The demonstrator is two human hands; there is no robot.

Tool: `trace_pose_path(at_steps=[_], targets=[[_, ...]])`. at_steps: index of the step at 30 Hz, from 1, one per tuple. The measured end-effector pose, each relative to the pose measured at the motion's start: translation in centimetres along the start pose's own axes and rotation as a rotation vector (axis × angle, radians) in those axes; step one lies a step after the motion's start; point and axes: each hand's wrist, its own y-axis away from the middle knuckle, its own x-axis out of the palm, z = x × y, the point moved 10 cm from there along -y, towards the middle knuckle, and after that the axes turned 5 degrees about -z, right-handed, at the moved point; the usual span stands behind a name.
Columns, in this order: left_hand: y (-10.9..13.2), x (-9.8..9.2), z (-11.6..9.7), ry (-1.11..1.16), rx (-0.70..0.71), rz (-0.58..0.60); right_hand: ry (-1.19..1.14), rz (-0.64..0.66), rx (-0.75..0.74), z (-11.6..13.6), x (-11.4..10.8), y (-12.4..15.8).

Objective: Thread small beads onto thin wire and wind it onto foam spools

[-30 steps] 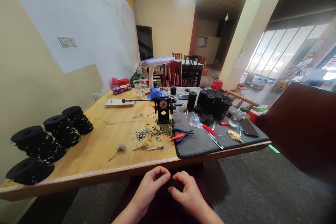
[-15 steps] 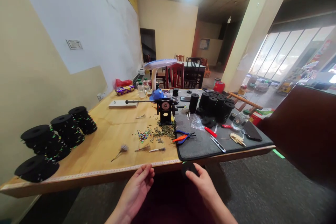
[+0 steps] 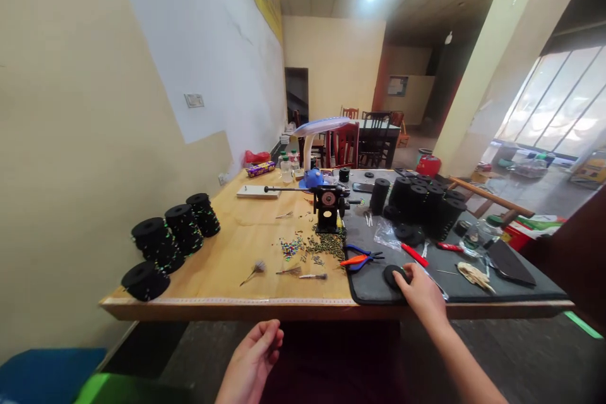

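My right hand (image 3: 423, 297) grips a flat black foam disc (image 3: 392, 275) by its right edge, over the grey mat near the table's front. Left of the disc lie blue-handled pliers (image 3: 363, 259) with an orange tool across them. In front of the table edge, my left hand (image 3: 255, 353) is closed, thumb against the fingers; whatever it may pinch is too small to make out. Beyond the pliers stands a black hand-crank winding machine (image 3: 326, 208) with a dial. Small metallic pieces (image 3: 326, 245) and coloured beads (image 3: 290, 247) are scattered before it.
Black foam rolls (image 3: 158, 243) with bright bits stand at the table's left. More black rolls (image 3: 416, 199) crowd the mat's back right, near a plastic bag (image 3: 387, 235), a red-handled tool (image 3: 415, 254) and a glass jar (image 3: 475, 238). A blue lamp (image 3: 312, 178) stands behind the machine.
My right hand has moved forward and right, carrying the black foam disc from before the table edge to the mat. My left hand stays closed before the table. The view has shifted left.
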Motion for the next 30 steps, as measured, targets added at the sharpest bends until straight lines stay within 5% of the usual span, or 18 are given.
trace_pose_path(at_steps=[4, 7, 9, 12, 19, 30], targets=[[0.8, 1.4, 0.2, -0.042, 0.039, 0.053, -0.033, -0.191, -0.277, 4.9, -2.2, 3.6], [1.1, 2.8, 0.4, -0.103, 0.093, 0.107, -0.349, 0.102, -0.348, 9.5, 0.4, 8.4], [1.2, 3.6, 0.6, -0.150, 0.127, 0.138, -0.572, 0.378, -0.282, 12.3, 3.3, 11.7], [1.3, 4.2, 0.6, -0.208, 0.220, 0.153, -0.844, 0.609, -0.160, 15.6, 6.3, 15.1], [1.9, 4.9, 0.6, -0.342, 0.393, 0.185, -1.116, 0.750, 0.160, 16.7, 8.8, 16.1], [2.8, 6.0, 0.3, -0.466, 0.493, 0.230, -1.280, 0.759, 0.330, 16.3, 8.3, 15.5]])
